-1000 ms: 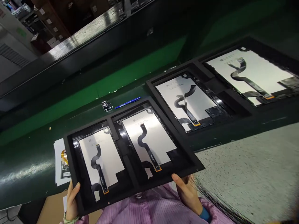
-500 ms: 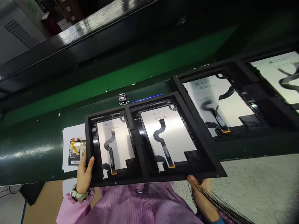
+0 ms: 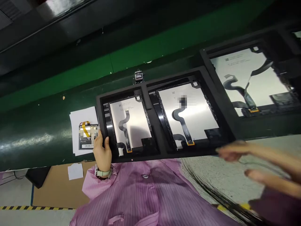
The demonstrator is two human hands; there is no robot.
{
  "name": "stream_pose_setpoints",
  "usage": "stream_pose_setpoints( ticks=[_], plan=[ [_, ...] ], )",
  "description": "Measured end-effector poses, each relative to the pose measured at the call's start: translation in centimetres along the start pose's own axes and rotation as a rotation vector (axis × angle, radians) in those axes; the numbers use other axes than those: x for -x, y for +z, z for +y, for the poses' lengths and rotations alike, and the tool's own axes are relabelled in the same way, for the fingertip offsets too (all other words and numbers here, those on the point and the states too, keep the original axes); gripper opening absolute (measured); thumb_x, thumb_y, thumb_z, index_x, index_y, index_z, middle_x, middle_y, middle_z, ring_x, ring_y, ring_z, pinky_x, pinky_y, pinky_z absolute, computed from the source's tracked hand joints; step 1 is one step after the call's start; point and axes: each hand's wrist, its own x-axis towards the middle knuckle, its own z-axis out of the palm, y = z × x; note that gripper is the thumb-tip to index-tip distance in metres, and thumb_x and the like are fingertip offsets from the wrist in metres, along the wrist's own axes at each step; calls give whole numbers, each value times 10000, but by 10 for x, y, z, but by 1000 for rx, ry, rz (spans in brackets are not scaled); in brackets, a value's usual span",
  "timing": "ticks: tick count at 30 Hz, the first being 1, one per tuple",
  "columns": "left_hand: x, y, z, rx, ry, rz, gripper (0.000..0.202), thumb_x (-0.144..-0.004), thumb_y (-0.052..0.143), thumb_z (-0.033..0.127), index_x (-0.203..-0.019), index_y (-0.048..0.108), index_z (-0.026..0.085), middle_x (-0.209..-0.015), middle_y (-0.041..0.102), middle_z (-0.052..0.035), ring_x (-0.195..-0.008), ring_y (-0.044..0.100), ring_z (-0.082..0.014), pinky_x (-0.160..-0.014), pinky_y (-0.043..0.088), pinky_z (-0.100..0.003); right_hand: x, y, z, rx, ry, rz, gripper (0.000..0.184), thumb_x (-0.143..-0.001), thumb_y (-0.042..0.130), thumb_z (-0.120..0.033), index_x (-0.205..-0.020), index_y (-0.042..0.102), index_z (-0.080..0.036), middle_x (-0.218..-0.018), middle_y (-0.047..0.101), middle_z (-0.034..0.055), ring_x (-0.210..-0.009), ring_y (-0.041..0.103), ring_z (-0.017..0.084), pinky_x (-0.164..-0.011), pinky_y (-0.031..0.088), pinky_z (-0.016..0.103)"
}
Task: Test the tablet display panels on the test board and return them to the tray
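A black two-compartment tray (image 3: 163, 153) lies on the green bench, its near edge close to my body. In its left compartment sits a display panel (image 3: 138, 128) with a curved black ribbon cable (image 3: 126, 135). A second display panel (image 3: 199, 119), with a similar cable, fills the right compartment. My left hand (image 3: 102, 150) grips the tray's left edge, thumb on top. My right hand (image 3: 261, 163), blurred, is off to the right near the tray's front right corner. Its fingers are stretched out and apart, with nothing seen in them.
Another black tray holding a display panel (image 3: 249, 78) adjoins on the right. White paper (image 3: 75, 135) under a circuit board with an orange ribbon cable (image 3: 86, 128) lies at left. A small counter (image 3: 139, 76) stands behind. The green bench (image 3: 42, 138) ends above cardboard (image 3: 56, 188).
My right hand has left the tray's front edge and moved right, fingers extending. My left hand stays on the tray. The view has shifted, and the tray appears higher and farther right.
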Motion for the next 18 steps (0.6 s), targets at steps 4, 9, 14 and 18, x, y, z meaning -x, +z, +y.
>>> stream_pose_setpoints(
  ticks=[4, 9, 14, 18],
  plan=[
    [3, 6, 0, 21, 61, 46, 565, -1048, 399, 554, -1386, 636, 168, -1362, 674, -181, -1187, 658, -292, -1047, 514, -443, -79, 31, -91, 317, -236, -407, 261, -694, 799, -150, -954, 792, -133, -1011, 785, 48, -904, 734, 108, -853, 524, 292],
    [2, 7, 1, 14, 98, 53, 579, -1052, 380, 559, -1377, 645, 159, -1302, 703, -182, -1169, 658, -298, -1034, 507, -445, -156, 108, -137, 386, -523, -306, 459, -741, 265, -148, -720, 579, 185, -1304, 632, 250, -1341, 530, 143, -770, 385, 113],
    [3, 7, 2, -3, 91, 50, 610, -1051, 360, 582, -1374, 656, 157, -1204, 737, -182, -1131, 669, -301, -996, 523, -444, -189, 132, -115, 425, -598, -311, 496, -647, 36, -146, -479, 393, 154, -1222, 620, 299, -1369, 464, 181, -686, 352, 86],
    [2, 7, 2, -23, 117, 61, 555, -1059, 386, 541, -1356, 668, 167, -1209, 740, -165, -1136, 680, -283, -999, 533, -416, -203, 134, -103, 467, -629, -254, 468, -514, -101, -143, -411, 276, 115, -1231, 571, 337, -1411, 373, 228, -589, 305, 104]
  ],
)
